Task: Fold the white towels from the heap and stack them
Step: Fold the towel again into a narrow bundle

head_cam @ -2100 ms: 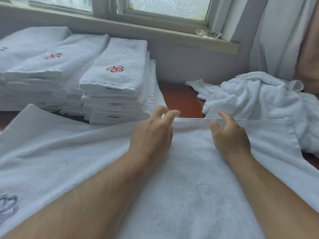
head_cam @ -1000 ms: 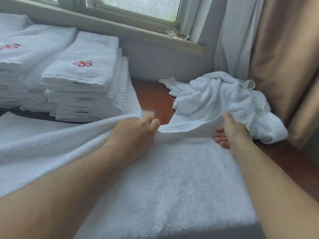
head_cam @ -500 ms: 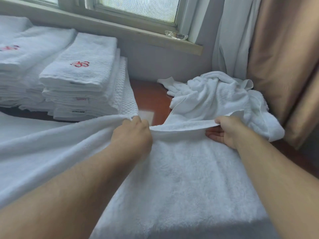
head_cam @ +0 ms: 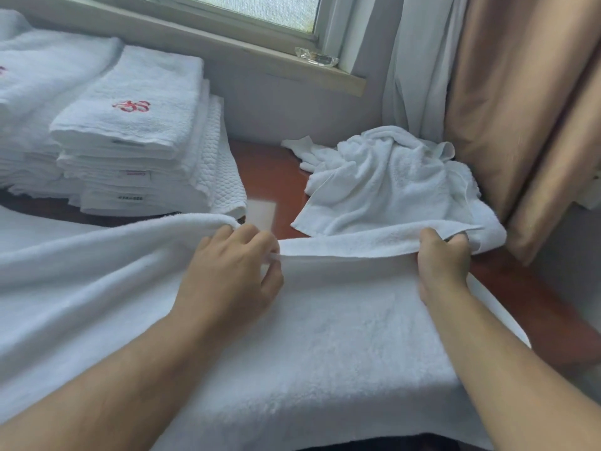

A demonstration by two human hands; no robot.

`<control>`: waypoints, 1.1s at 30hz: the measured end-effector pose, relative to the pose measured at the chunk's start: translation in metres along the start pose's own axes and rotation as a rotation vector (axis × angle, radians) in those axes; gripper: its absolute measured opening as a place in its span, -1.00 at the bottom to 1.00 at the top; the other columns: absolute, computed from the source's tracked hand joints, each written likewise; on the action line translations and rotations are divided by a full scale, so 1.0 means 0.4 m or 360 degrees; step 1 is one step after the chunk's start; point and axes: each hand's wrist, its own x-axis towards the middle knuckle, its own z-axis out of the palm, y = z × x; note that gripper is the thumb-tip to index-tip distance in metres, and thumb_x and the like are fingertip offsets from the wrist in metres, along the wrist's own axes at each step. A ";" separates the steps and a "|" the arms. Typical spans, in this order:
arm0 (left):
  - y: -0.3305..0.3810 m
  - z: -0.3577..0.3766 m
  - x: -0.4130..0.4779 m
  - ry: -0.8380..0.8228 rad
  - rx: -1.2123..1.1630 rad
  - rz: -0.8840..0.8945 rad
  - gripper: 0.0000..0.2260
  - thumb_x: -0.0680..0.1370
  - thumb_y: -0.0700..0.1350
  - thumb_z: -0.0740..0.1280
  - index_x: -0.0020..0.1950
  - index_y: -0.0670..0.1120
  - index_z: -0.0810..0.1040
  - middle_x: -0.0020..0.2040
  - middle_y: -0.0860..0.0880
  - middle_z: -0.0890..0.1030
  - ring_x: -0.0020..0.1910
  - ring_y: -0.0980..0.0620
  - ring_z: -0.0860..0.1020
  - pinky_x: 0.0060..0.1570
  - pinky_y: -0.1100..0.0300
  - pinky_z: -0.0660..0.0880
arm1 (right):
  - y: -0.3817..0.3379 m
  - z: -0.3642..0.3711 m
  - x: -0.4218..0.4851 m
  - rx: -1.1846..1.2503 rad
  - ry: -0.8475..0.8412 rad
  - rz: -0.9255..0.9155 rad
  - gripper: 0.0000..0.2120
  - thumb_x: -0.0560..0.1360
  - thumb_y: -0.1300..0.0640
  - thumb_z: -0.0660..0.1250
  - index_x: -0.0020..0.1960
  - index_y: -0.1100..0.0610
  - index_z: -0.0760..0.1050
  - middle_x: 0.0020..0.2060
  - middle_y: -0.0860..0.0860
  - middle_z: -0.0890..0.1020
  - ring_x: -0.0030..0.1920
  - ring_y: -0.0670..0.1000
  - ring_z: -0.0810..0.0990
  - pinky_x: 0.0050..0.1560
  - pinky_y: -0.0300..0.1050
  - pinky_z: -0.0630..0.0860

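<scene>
A large white towel (head_cam: 341, 346) lies spread across the near part of the table, its far edge lifted. My left hand (head_cam: 231, 271) pinches that edge near the middle. My right hand (head_cam: 442, 265) grips the same edge at its right end, fingers curled under the cloth. Just beyond my right hand sits a crumpled heap of white towels (head_cam: 390, 183). At the back left stand stacks of folded white towels (head_cam: 136, 141), the top one bearing a red embroidered mark.
The red-brown table (head_cam: 263, 167) shows between the stack and the heap. A window sill (head_cam: 227, 43) with a small glass dish (head_cam: 317, 56) runs along the back. White and tan curtains (head_cam: 504, 109) hang at the right.
Both hands took hold of the towel's far edge and lifted it. My right hand slid rightward along the edge to its end. The view shifted to the right.
</scene>
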 end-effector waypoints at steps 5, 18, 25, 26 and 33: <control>-0.003 0.021 0.000 -0.0195 0.0059 -0.0019 -0.80 0.49 0.10 0.35 0.04 0.04 0.55 -0.02 0.06 0.55 -0.02 -0.06 0.44 0.01 0.06 0.43 | -0.041 -0.022 0.053 -0.0544 -0.0509 0.0161 -0.72 0.45 -0.07 0.31 -0.03 0.13 0.56 -0.05 0.04 0.67 0.00 0.14 0.66 0.13 0.16 0.61; 0.027 -0.012 0.014 -0.0098 -0.0030 0.0110 -0.83 0.58 -0.03 0.40 0.08 -0.08 0.68 -0.05 -0.06 0.53 -0.02 -0.13 0.41 -0.07 -0.06 0.48 | 0.060 -0.155 0.016 0.0040 -0.0177 -0.0080 -0.54 0.34 -0.34 0.44 -0.19 0.08 0.62 -0.33 -0.12 0.61 -0.26 -0.11 0.57 -0.13 -0.05 0.51; 0.061 -0.016 -0.031 0.0049 -0.0061 0.0187 -0.80 0.58 -0.02 0.34 -0.12 -0.11 0.66 -0.18 -0.05 0.50 -0.14 -0.16 0.41 -0.13 -0.03 0.45 | 0.048 -0.151 0.005 0.0177 -0.0047 -0.0052 -0.49 0.36 -0.30 0.43 -0.33 0.17 0.48 -0.42 -0.04 0.49 -0.32 -0.03 0.46 -0.26 -0.09 0.42; 0.056 -0.013 -0.042 0.0013 -0.0044 0.0214 -0.81 0.57 -0.02 0.36 -0.13 -0.10 0.66 -0.18 -0.04 0.50 -0.15 -0.15 0.41 -0.12 0.00 0.44 | 0.044 -0.150 0.002 0.0195 0.0001 -0.0031 -0.58 0.34 -0.22 0.43 -0.37 0.12 0.45 -0.48 -0.11 0.47 -0.37 -0.08 0.43 -0.30 -0.13 0.40; 0.041 0.002 -0.048 -0.0083 -0.0057 0.0305 -0.85 0.54 -0.02 0.40 -0.18 -0.06 0.64 -0.19 0.01 0.51 -0.15 -0.11 0.40 -0.11 0.00 0.47 | 0.002 -0.158 0.015 -0.0024 -0.0218 0.0246 -0.84 0.31 0.07 0.27 -0.19 0.12 0.54 -0.23 -0.02 0.61 -0.22 0.01 0.56 -0.16 -0.08 0.45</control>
